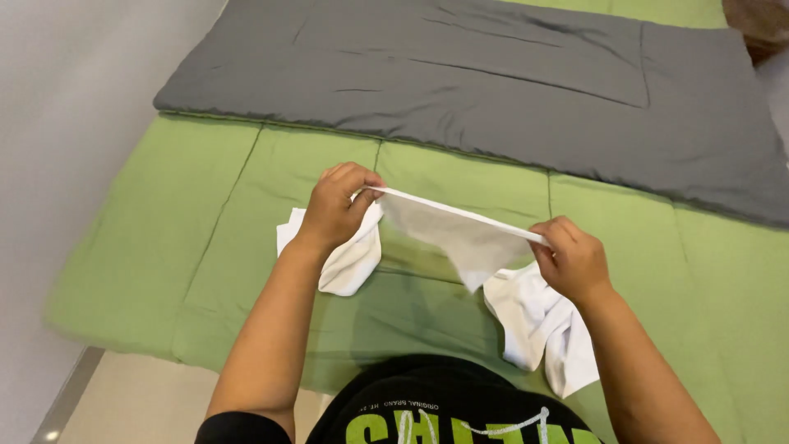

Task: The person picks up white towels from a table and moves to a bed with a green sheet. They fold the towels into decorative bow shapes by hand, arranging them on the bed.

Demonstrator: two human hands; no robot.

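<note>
My left hand (335, 205) and my right hand (573, 259) each pinch one end of a white cloth (460, 234), holding its top edge stretched taut between them above the green quilted mat (205, 247). The cloth's middle hangs down in a point. More white fabric (353, 259) bunches under my left hand, and a longer white bundle (542, 329) lies under my right hand and trails toward me.
A grey padded blanket (509, 90) lies spread across the far half of the green mat. A pale wall (57, 123) runs along the left. Light floor (140, 395) shows at the near left. My black shirt (444, 411) with green lettering fills the bottom.
</note>
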